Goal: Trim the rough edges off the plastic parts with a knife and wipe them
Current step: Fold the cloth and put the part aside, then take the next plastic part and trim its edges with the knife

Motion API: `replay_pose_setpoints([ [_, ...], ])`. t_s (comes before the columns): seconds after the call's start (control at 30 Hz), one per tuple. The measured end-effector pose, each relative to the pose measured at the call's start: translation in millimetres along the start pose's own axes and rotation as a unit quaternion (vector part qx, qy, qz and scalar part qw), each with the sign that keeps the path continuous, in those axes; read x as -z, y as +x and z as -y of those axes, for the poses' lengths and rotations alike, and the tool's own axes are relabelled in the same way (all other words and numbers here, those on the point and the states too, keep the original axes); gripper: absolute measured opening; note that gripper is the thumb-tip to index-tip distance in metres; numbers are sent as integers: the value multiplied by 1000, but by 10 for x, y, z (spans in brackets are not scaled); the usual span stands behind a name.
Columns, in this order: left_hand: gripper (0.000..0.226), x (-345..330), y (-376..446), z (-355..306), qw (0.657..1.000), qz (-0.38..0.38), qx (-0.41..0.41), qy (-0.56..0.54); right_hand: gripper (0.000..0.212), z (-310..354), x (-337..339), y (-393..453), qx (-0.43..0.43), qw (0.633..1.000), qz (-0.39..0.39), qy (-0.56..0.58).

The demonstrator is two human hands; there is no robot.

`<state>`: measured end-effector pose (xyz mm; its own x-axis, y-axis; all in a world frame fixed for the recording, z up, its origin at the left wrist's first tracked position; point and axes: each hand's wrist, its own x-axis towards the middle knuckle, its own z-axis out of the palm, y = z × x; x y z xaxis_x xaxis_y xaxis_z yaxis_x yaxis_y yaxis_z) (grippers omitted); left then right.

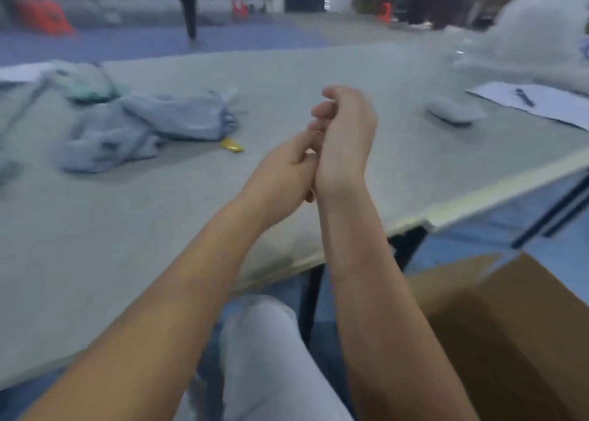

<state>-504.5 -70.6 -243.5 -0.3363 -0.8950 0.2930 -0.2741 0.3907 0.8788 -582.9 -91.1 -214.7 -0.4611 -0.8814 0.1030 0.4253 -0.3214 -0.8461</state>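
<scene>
My hands meet above the middle of the grey table (414, 172). My right hand (345, 134) is upright with its back toward me and its fingers curled. My left hand (283, 172) presses against its palm side, fingers tucked in between. Blur and the hands themselves hide whether either one holds anything. A yellow knife (232, 145) lies on the table to the left of my hands, beside a crumpled grey cloth (143, 127). A grey plastic part (455, 113) lies on the table to the right, apart from both hands.
An open cardboard box (510, 325) stands on the floor at lower right, beside my knee. White paper with a dark pen (524, 97) lies at the right edge, a white heap (541, 38) behind it. A teal object (90, 89) sits far left. A person stands in the background.
</scene>
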Motion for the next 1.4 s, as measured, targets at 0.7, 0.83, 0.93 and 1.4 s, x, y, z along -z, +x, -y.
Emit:
replay_pose_setpoints([
  [0.7, 22, 2081, 162, 1572, 877, -209, 192, 388, 19, -1630, -1327, 98, 192, 714, 382, -555],
  [0.83, 23, 2246, 336, 1626, 901, -203, 214, 318, 29, -1618, -1268, 243, 237, 669, 314, -630],
  [0.93, 13, 2263, 355, 1658, 889, -296, 214, 275, 34, -1677, -1223, 300, 273, 633, 277, -669],
  [1.4, 39, 2879, 1333, 1228, 778, -213, 83, 586, 23, -1812, -1227, 214, 278, 634, 315, -650],
])
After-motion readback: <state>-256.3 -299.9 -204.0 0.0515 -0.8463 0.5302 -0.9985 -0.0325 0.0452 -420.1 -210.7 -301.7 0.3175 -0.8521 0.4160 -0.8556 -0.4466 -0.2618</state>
